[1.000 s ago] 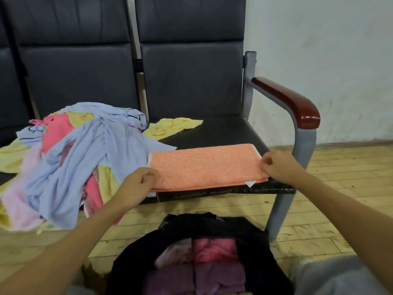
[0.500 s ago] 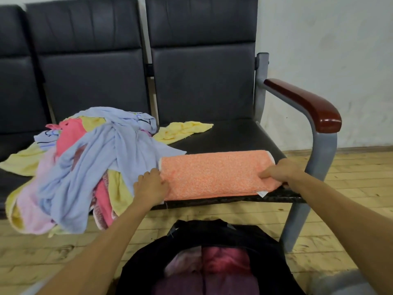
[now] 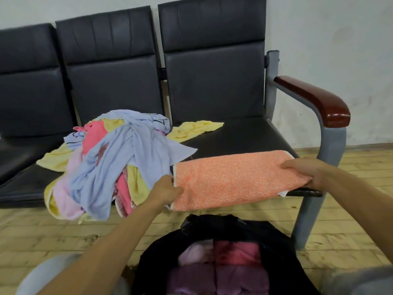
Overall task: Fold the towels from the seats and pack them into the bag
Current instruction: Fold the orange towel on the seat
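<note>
An orange towel point(image 3: 231, 179), folded to a long strip, is laid centre right on the seat point(image 3: 244, 135), gripped at either end by the left hand point(image 3: 164, 191) and right hand point(image 3: 304, 172); an end-to-end fold seems needed before the bag point(image 3: 161, 256), bottom centre, is packed.

The black padded surface point(image 3: 244, 135) carries a folded orange towel point(image 3: 229, 179) along its front edge, just beside a heap of mixed towels point(image 3: 119, 162). An open black bag point(image 3: 276, 241) stands on the wooden floor point(image 3: 53, 231).

one head-worn wide view looks forward and down, close over the bag point(image 3: 158, 265) toward the seats point(image 3: 240, 138).
</note>
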### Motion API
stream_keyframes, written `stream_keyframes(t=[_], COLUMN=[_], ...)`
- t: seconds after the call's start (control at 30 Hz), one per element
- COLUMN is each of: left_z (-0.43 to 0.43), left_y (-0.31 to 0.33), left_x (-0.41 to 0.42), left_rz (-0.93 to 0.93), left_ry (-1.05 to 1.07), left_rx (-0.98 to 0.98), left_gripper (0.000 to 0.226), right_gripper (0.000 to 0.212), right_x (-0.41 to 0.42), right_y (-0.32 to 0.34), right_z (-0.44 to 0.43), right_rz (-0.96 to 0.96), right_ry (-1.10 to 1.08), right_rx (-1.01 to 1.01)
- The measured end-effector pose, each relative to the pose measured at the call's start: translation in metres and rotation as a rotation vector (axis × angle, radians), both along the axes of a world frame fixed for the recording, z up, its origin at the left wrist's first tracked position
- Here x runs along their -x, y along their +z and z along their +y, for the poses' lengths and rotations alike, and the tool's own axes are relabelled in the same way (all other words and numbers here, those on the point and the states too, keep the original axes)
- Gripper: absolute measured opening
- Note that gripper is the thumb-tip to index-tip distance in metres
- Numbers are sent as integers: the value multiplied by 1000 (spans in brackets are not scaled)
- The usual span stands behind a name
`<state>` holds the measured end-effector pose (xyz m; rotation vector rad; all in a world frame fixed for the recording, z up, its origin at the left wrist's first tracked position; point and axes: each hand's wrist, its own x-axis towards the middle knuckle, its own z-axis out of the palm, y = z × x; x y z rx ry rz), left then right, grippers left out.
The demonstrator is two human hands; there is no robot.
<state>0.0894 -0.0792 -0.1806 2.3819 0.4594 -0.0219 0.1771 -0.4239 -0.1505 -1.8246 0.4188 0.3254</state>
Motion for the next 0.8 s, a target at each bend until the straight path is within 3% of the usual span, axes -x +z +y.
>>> stream_keyframes(t=[0.13, 0.23, 0.4, 0.53, 0.7, 0.8], left_z=[-26, -45, -69, -70, -54, -28], left_y=[-17, -23, -22, -27, -11, 10], left_x=[-1, 4, 4, 7, 18, 26], left_rz=[-57, -123, -55, -88, -10, 103], left_ry=[58, 116, 403, 410, 401, 416], left_rx=[-229, -260, 130, 228, 689, 918], left_gripper=[47, 58, 82, 69, 20, 19], right_gripper=[50, 50, 41, 40, 46, 47], right_x=[4, 7, 8, 12, 17, 18], right_y=[2, 1, 2, 8, 4, 2], right_z=[-15, -18, -9, -1, 13, 22], right_rz=[-62, -68, -122, -179, -155, -130], right_ry=[-126, -138, -187, -141, -85, -51], right_rx=[23, 8, -32, 18, 52, 19])
